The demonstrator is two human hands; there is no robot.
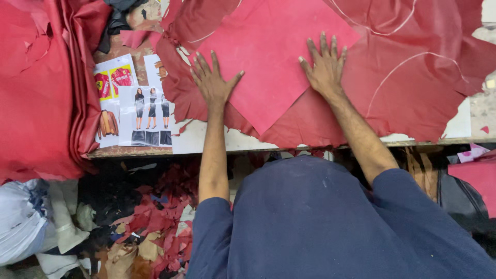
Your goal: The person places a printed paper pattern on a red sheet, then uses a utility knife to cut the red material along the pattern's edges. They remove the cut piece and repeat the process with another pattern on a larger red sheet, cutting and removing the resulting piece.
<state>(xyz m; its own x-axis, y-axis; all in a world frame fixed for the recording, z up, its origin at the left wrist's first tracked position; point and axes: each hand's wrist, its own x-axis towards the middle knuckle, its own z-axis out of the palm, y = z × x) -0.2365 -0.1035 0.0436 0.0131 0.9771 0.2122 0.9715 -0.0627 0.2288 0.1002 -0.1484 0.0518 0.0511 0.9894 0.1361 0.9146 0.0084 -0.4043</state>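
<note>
Workshop tabletop [206,142], pale and worn, viewed from above; its near edge runs across mid-frame, with the person's dark blue shirt below it. Left hand [213,82]: flat, palm down, fingers spread apart, gripping nothing, pressing on the left edge of a lighter red diamond-shaped leather piece [268,57]. Right hand [324,66]: likewise flat and spread, palm down, resting on the right corner of the same piece, holding nothing. Diamond piece lies between the two hands, one point directed toward the person, on top of a larger dark red leather hide [413,77]. Hide covers most of the tabletop's right half, has irregular edges, and carries pale curved lines on its surface. Left of the left hand: printed sheets showing garments [132,106], lying flat on the tabletop. Further left: a thick pile of folded red leather [36,93] draped over the tabletop's end. Below the edge, on the floor: a heap of red, tan and dark leather scraps [150,227], with a white bundle [23,217] beside it.
</note>
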